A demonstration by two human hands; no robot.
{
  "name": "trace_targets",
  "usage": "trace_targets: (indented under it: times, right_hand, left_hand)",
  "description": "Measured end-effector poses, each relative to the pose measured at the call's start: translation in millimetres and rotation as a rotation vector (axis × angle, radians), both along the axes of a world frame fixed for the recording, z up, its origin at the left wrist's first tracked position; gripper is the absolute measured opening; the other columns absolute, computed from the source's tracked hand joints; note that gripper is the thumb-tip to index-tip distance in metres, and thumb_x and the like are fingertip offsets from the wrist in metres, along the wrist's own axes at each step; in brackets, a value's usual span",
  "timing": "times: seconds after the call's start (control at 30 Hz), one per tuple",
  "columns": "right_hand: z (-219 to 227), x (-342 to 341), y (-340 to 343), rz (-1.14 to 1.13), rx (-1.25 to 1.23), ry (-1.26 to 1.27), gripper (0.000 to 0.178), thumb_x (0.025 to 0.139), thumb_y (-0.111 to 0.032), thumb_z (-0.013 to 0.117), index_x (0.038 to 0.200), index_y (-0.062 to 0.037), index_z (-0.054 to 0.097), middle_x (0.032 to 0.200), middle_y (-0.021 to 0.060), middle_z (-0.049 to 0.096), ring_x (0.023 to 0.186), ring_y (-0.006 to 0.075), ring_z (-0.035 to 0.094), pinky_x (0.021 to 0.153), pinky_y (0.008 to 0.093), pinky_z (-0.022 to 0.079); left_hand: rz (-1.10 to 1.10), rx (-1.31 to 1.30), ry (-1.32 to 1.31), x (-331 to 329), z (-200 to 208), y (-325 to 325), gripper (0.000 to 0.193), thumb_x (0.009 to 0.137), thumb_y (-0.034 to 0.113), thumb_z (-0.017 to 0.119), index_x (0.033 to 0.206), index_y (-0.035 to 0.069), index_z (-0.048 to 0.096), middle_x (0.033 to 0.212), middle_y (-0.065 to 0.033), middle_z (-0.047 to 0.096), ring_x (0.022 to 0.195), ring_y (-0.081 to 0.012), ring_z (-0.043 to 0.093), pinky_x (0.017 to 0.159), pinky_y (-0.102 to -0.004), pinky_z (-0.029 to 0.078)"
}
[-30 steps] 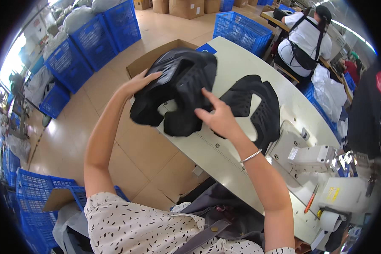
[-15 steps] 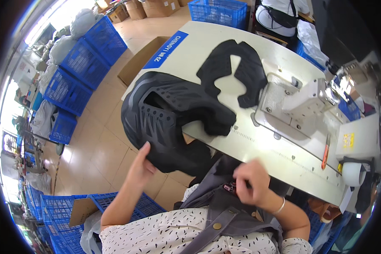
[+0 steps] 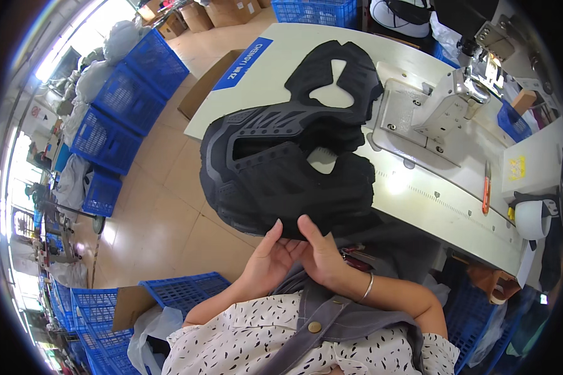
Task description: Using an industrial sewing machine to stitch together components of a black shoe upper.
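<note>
A black shoe upper (image 3: 263, 187) with a dark grey patterned overlay lies partly over the table's near left edge. My left hand (image 3: 272, 255) pinches its near edge, thumb on top and fingers underneath. Close beside it, my right hand (image 3: 322, 257) grips the same edge, thumb above; its fingers are mostly hidden below the upper. Beyond, a second black shoe upper (image 3: 364, 72) lies flat on the white table (image 3: 269, 65), its far end near the sewing machine's plate. The first upper overlaps its near part.
To the right stands a sewing machine (image 3: 447, 106) on a metal plate. A small orange-handled tool (image 3: 486, 197) lies on the table's right part, near a white roll (image 3: 532, 219). Blue crates (image 3: 109, 140) line the left floor, and another blue crate (image 3: 187, 290) is beside me.
My right hand has come left from above my lap and taken hold of the shoe upper. The upper has turned and shifted right, and my left hand has moved right along its near edge.
</note>
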State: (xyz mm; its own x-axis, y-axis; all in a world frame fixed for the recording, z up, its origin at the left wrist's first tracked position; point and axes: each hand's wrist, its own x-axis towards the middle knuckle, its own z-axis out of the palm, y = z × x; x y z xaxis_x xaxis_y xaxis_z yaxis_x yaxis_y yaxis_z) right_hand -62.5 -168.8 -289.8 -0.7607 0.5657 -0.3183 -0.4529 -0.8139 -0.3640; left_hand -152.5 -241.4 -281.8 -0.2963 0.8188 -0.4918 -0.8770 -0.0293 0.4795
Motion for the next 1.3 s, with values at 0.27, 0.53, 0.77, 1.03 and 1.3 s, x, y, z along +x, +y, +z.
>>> trace_targets:
  times: [0.27, 0.53, 0.77, 1.03, 1.3]
  right_hand:
    - [5, -9, -3, -0.126, -0.041, -0.193, 0.032, 0.079, -0.016, 0.065, 0.109, -0.0133, 0.054, 0.109, -0.0010, 0.057, 0.100, 0.0114, 0.053, 0.087, 0.0297, 0.042]
    - [13, -9, 3, -0.267, 0.159, -0.346, 0.029, 0.074, -0.022, 0.073, 0.089, -0.0029, 0.058, 0.084, -0.0010, 0.057, 0.074, 0.0061, 0.051, 0.066, 0.0207, 0.042]
    - [39, 58, 34, -0.198, 0.548, -0.599, 0.051, 0.069, -0.019, 0.076, 0.103, 0.0095, 0.051, 0.100, 0.0096, 0.059, 0.089, 0.0139, 0.054, 0.081, 0.0270, 0.044]
    - [60, 165, 103, -0.400, 0.692, -0.582, 0.074, 0.067, -0.015, 0.068, 0.129, 0.0029, 0.033, 0.121, 0.0133, 0.050, 0.110, 0.0249, 0.051, 0.096, 0.0354, 0.039]
    - [28, 216, 149, -0.578, 0.403, -0.513, 0.037, 0.085, -0.022, 0.054, 0.114, 0.0000, 0.049, 0.108, 0.0085, 0.058, 0.097, 0.0171, 0.056, 0.087, 0.0294, 0.044]
  left_hand:
    - [-0.705, 0.135, 0.914, -181, 35, -46, 0.058, 0.089, 0.045, 0.046, 0.113, -0.008, 0.051, 0.096, -0.0180, 0.062, 0.095, -0.0285, 0.059, 0.080, -0.0355, 0.047]
    - [-0.137, 0.001, 0.425, -242, -27, 54, 0.061, 0.088, 0.050, 0.045, 0.121, 0.000, 0.048, 0.116, -0.0153, 0.056, 0.104, -0.0247, 0.055, 0.091, -0.0357, 0.043]
    - [-0.345, 0.486, 0.243, -198, -39, 47, 0.071, 0.086, 0.059, 0.037, 0.130, 0.004, 0.038, 0.132, -0.0128, 0.043, 0.119, -0.0289, 0.042, 0.103, -0.0402, 0.030]
    - [-0.369, 0.700, -0.401, -74, -42, 68, 0.071, 0.079, 0.050, 0.050, 0.131, 0.003, 0.038, 0.130, -0.0158, 0.044, 0.118, -0.0319, 0.043, 0.101, -0.0415, 0.033]
    - [-0.922, 0.482, -0.242, 0, -9, 123, 0.095, 0.072, 0.060, 0.059, 0.137, 0.002, 0.022, 0.138, -0.0158, 0.031, 0.127, -0.0270, 0.032, 0.105, -0.0380, 0.026]
